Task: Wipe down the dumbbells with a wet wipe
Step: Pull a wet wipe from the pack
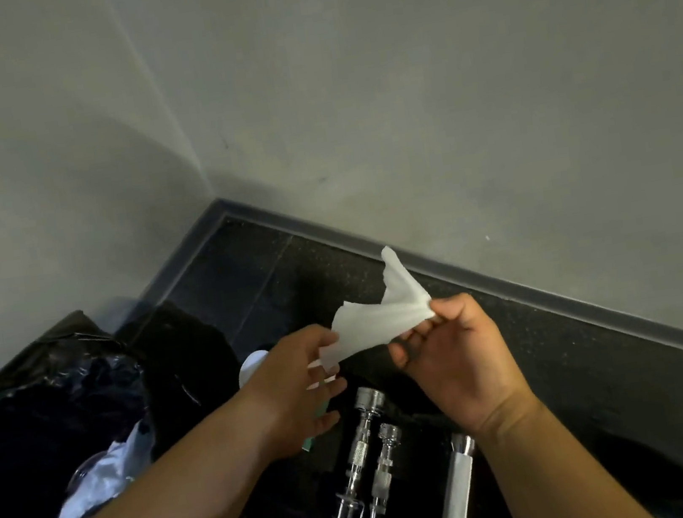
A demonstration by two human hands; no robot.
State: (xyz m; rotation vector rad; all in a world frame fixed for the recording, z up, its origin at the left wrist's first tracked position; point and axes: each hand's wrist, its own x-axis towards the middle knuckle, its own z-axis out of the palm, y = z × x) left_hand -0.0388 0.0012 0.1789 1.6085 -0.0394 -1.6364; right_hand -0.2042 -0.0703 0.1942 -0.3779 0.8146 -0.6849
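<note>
A white wet wipe (377, 320) is stretched out in the air between my hands. My right hand (456, 357) pinches its right end between thumb and fingers. My left hand (300, 380) touches its lower left edge with spread fingers; whether it pinches the wipe I cannot tell. Below on the dark floor lie three chrome dumbbell bars: one (355, 452) on the left, a second (380, 488) close beside it, and a third (456, 490) to the right with a pale grip. Neither hand touches them.
A black plastic bag (65, 411) with crumpled white waste (98, 481) sits at the left. A white and teal wipes container (251, 365) shows partly behind my left hand. Grey walls meet in a corner, with a dark skirting board (558, 297) along the floor.
</note>
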